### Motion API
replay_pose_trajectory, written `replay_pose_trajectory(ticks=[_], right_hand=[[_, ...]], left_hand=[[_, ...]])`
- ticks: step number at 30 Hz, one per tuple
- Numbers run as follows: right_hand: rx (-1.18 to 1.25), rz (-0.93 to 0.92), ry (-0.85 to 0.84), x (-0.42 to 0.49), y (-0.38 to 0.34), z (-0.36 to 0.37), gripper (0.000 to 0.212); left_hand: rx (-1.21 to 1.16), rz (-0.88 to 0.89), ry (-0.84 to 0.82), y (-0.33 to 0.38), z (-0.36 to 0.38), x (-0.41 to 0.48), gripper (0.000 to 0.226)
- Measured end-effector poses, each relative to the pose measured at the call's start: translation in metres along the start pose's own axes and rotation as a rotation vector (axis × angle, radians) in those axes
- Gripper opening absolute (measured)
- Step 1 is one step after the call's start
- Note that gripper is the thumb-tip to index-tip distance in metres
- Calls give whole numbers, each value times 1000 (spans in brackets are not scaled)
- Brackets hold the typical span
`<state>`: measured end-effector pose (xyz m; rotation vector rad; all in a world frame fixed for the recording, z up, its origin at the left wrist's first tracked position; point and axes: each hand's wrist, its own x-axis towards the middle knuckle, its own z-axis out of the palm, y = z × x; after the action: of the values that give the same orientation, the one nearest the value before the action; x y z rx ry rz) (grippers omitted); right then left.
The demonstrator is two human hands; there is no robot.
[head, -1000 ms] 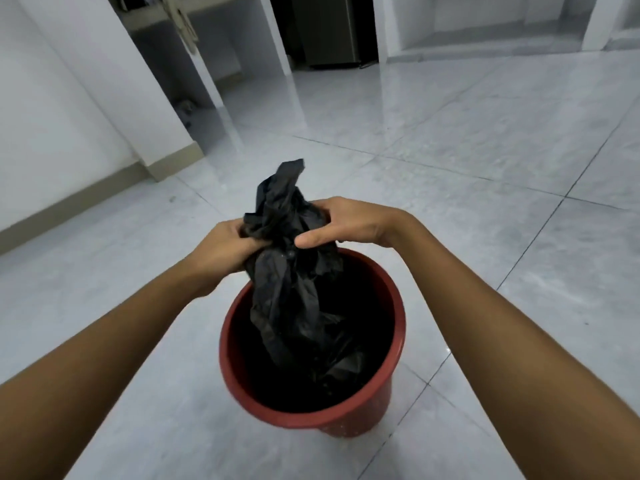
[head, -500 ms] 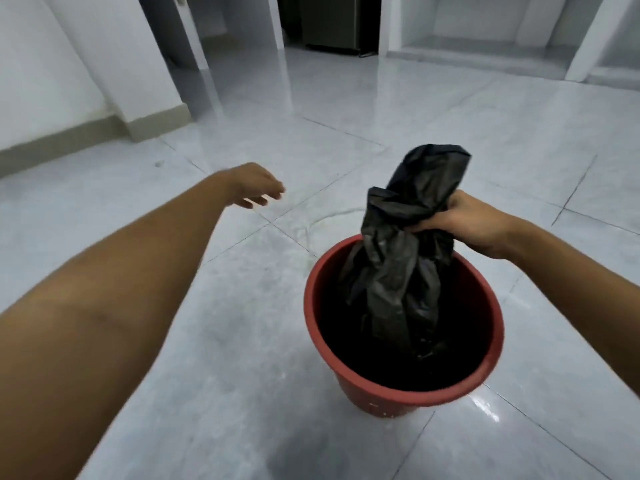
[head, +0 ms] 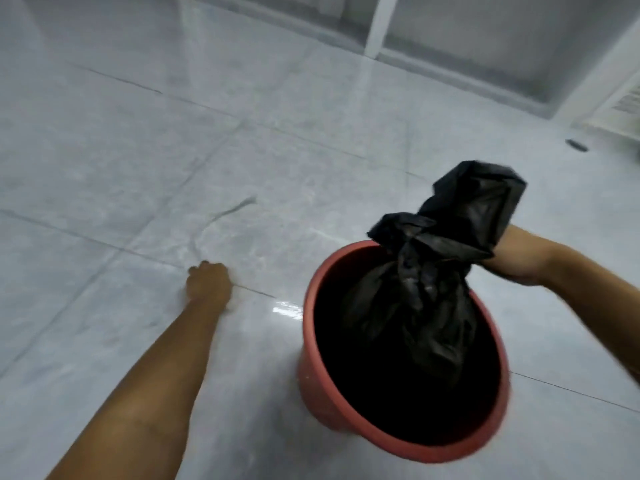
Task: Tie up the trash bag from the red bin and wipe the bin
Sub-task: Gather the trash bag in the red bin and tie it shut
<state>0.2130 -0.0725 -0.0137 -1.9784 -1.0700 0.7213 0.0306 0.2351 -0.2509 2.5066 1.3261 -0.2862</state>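
The red bin (head: pixel 311 344) stands on the floor at the lower right. A black trash bag (head: pixel 426 296) hangs inside it, its gathered neck rising above the rim. My right hand (head: pixel 519 258) grips that bunched neck from the right, partly hidden behind the plastic. My left hand (head: pixel 207 280) is stretched out low over the floor to the left of the bin, fingers curled in, with nothing visible in it. The frame is blurred by motion.
Glossy grey floor tiles (head: pixel 173 150) spread all around the bin. A white post (head: pixel 379 22) and a recessed wall base run along the back. A small dark object (head: pixel 576 144) lies on the floor at the far right beside a white slatted piece (head: pixel 620 112).
My left hand let go of the bag neck and swung out left and down toward the floor. My right hand keeps hold of the bag. The view has turned right and downward.
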Motion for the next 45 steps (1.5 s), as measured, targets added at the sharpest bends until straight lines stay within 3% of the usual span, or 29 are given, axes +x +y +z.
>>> replay_pose_trajectory(ticks=[3, 6, 9, 12, 14, 16, 18, 20, 23, 26, 29, 31, 33, 36, 40, 43, 45], right_hand=[[13, 68, 29, -9, 0, -4, 48], [74, 7, 63, -12, -10, 5, 32], [144, -71, 107, -13, -16, 20, 21], [212, -38, 179, -12, -12, 25, 14], [250, 7, 184, -12, -14, 27, 19], [322, 15, 192, -14, -13, 30, 24], [403, 13, 201, -19, -10, 32, 25], [470, 16, 185, -25, -6, 33, 23], [519, -57, 145, -33, 1, 26, 22], [408, -96, 205, -35, 3, 27, 58], [205, -274, 338, -39, 5, 28, 90], [63, -396, 354, -44, 9, 26, 88], [-110, -453, 336, -46, 11, 21, 69], [-374, -391, 201, -47, 9, 14, 51], [-448, -266, -39, -55, -5, 3, 46], [-499, -179, -5, -56, -17, 3, 38], [-499, -137, 47, -55, -21, 7, 32]], left_hand=[[-70, -1, 136, -1, 7, -13, 25], [-442, -7, 221, 8, -19, -37, 16], [-906, 137, 499, 49, -94, -70, 18], [-1308, 446, 531, 108, -182, -123, 18], [-1253, 719, 647, 130, -211, -170, 16], [-834, 1092, 790, 144, -216, -213, 20], [-361, 1322, 785, 154, -205, -238, 32], [-95, 1286, 683, 155, -195, -242, 44], [-15, 1039, 475, 146, -188, -232, 48], [-303, 781, 232, 139, -181, -225, 43], [-657, 541, 17, 143, -163, -225, 31], [-933, 442, -95, 150, -152, -223, 23], [-1137, 379, -160, 154, -148, -223, 20], [-1296, 396, -234, 160, -146, -223, 18], [-1384, 492, -221, 166, -144, -221, 21], [-1437, 504, -165, 166, -147, -219, 22], [-1396, 503, 8, 162, -154, -217, 22]])
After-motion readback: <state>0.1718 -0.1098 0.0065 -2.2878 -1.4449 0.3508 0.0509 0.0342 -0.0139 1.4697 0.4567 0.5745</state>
